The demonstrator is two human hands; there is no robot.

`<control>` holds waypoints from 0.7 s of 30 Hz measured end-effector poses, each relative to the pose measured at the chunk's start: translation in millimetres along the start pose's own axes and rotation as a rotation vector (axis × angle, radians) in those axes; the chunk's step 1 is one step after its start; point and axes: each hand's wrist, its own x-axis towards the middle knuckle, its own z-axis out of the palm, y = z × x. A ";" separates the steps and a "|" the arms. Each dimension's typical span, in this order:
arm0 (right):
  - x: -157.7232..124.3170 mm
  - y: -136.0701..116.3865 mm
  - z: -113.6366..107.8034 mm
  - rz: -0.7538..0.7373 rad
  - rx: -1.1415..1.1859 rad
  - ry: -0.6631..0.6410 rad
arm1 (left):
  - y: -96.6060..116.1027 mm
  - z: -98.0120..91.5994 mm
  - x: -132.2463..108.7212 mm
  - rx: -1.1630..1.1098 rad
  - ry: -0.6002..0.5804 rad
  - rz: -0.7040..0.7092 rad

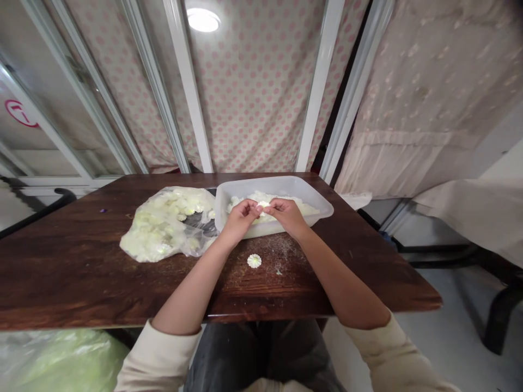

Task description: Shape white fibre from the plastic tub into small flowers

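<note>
Head view: left hand point(242, 218) and right hand point(286, 215), nearly closed, pinch a white flower point(263, 204) above the tub point(281, 185), seemingly working it; the next move likely needs light pressure.

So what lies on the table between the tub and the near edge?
In the head view, one scalloped white piece with a yellow-green centre lies there, with pale crumbs scattered around it.

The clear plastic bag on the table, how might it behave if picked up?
The bag is probably floppy, since it looks thin and lies wrinkled on the table. Its loose-looking pale pieces would likely shift, perhaps dragging the left side down, where most are heaped.
</note>
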 end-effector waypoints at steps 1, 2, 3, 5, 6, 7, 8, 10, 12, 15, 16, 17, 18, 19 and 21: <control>-0.1 0.1 0.1 0.006 0.000 0.009 | 0.4 0.2 -0.1 -0.006 -0.005 -0.001; -0.2 0.3 0.1 0.013 -0.001 0.019 | 0.8 0.4 -0.1 -0.011 -0.009 -0.001; -0.3 0.4 0.1 0.018 -0.002 0.028 | 1.2 0.5 -0.1 -0.015 -0.013 -0.001; -0.3 0.7 0.2 0.023 -0.007 0.037 | 2.2 0.8 -0.2 -0.016 -0.017 -0.001; -0.2 0.8 0.3 0.024 -0.014 0.039 | 2.8 1.0 -0.3 -0.013 -0.016 -0.003; -0.1 0.8 0.4 0.025 -0.022 0.041 | 3.5 1.1 -0.5 -0.009 -0.014 -0.005; 0.0 0.8 0.5 0.024 -0.030 0.043 | 4.3 1.3 -0.7 -0.005 -0.013 -0.007; 0.1 0.8 0.9 0.021 -0.042 0.044 | 5.7 1.8 -1.0 -0.001 -0.009 -0.011; 0.1 1.3 1.3 0.014 -0.049 0.045 | 6.0 2.2 -1.2 -0.001 -0.004 -0.012; 0.2 3.2 2.0 0.002 -0.062 0.059 | 3.8 2.2 -0.9 0.001 0.017 -0.009; 0.3 3.9 2.1 -0.004 -0.070 0.070 | 2.4 2.0 -0.6 -0.005 0.028 -0.008; 0.3 4.5 2.2 -0.010 -0.081 0.080 | 0.8 1.7 -0.2 -0.013 0.035 -0.005; 0.4 4.9 2.4 -0.014 -0.096 0.088 | -0.8 1.3 0.2 -0.019 0.036 0.002; 0.5 5.2 2.5 -0.016 -0.112 0.092 | -2.2 0.8 0.7 -0.021 0.032 0.013; 0.7 5.5 2.7 -0.012 -0.141 0.094 | -4.4 0.1 1.6 -0.011 0.020 0.038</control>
